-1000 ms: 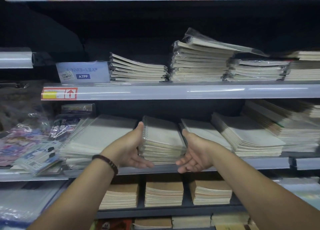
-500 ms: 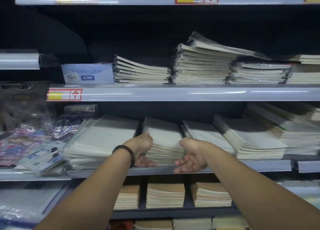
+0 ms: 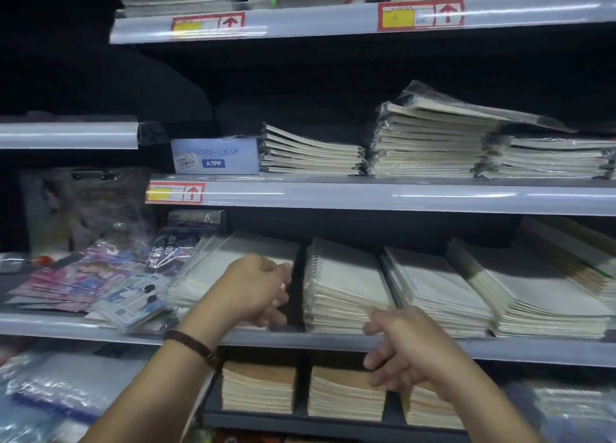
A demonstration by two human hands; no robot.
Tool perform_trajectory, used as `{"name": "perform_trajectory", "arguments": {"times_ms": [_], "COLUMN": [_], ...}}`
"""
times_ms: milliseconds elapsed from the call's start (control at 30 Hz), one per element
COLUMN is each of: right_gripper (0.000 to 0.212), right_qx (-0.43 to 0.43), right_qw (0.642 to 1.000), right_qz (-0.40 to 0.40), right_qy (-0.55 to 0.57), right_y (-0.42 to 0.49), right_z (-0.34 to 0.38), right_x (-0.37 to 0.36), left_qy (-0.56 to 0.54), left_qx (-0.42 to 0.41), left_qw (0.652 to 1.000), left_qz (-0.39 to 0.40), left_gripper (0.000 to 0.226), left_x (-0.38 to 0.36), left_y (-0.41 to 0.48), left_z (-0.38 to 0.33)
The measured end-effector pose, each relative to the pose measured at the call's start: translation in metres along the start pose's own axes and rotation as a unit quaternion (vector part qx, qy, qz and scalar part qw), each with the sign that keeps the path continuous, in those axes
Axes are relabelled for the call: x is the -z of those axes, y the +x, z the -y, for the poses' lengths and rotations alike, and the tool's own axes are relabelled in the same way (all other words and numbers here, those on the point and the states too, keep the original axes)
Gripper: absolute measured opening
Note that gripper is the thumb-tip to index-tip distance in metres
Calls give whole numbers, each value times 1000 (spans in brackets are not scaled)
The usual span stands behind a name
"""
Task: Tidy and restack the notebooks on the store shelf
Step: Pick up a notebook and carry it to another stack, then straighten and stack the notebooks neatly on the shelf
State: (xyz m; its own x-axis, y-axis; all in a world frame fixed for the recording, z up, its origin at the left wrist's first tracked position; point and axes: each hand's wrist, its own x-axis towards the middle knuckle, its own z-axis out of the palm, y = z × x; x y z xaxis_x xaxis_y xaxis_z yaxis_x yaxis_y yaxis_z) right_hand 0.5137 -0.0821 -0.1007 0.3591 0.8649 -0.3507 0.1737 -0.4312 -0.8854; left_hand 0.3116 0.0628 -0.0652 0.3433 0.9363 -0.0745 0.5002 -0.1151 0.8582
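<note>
**Hands flank the middle stack**

Head view: the spiral notebook stack (image 3: 346, 286) lies on the middle shelf (image 3: 533, 354), with its long axis running front to back and its spirals on the left. The left hand (image 3: 256, 289) curls its fingers in the gap beside the stack; whether it grips anything is unclear. The right hand (image 3: 410, 346), loosely curled, holds nothing.

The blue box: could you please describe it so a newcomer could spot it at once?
Find the shelf with a single red-framed price tag at the left end of its rail. The blue box stands just above that tag, left of the notebook stacks. It is the only box in the row, printed A7PP on a dark blue patch.
</note>
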Motion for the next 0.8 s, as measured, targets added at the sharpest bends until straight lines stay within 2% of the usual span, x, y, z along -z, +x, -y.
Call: {"name": "perform_trajectory", "arguments": {"times_ms": [67,133,167,200,300,333,433,633,800], "right_gripper": [18,10,11,24,67,73,58,72,80], "right_qx": [48,91,115,141,186,191,201,223,243], "right_qw": [998,995,992,989,981,981,978,971,961], "right_qz": [-21,-34,-35,-34,-13,-3,7,-33,-83], "right_qy": [-22,-23,-24,-29,-44,-42,-48,-74,-103], "right_y": [3,15,22,28,44,51,66,92,95], "right_z": [4,7,10,14,28,32,44,51,41], "right_x": [-24,-44,-52,-61,-89,-98,-119,-136,-145], "left_qy": [33,94,128,158,247,277,318,344,323], "left_qx": [-51,-109,-136,-152,-175,-183,-201,-163,-162], "left_qw": [995,975,961,952,933,925,916,923,929], "left_qz": [-78,-172,-202,-214,-193,-183,-142,-59,-86], "left_gripper": [21,17,16,17,40,50,69,66,59], "left_x": [20,39,48,56,80,86,94,102,96], "left_y": [-5,-6,-5,-2,7,11,18,35,34], "left_z": [15,33,44,57,93,100,110,120,125]}}
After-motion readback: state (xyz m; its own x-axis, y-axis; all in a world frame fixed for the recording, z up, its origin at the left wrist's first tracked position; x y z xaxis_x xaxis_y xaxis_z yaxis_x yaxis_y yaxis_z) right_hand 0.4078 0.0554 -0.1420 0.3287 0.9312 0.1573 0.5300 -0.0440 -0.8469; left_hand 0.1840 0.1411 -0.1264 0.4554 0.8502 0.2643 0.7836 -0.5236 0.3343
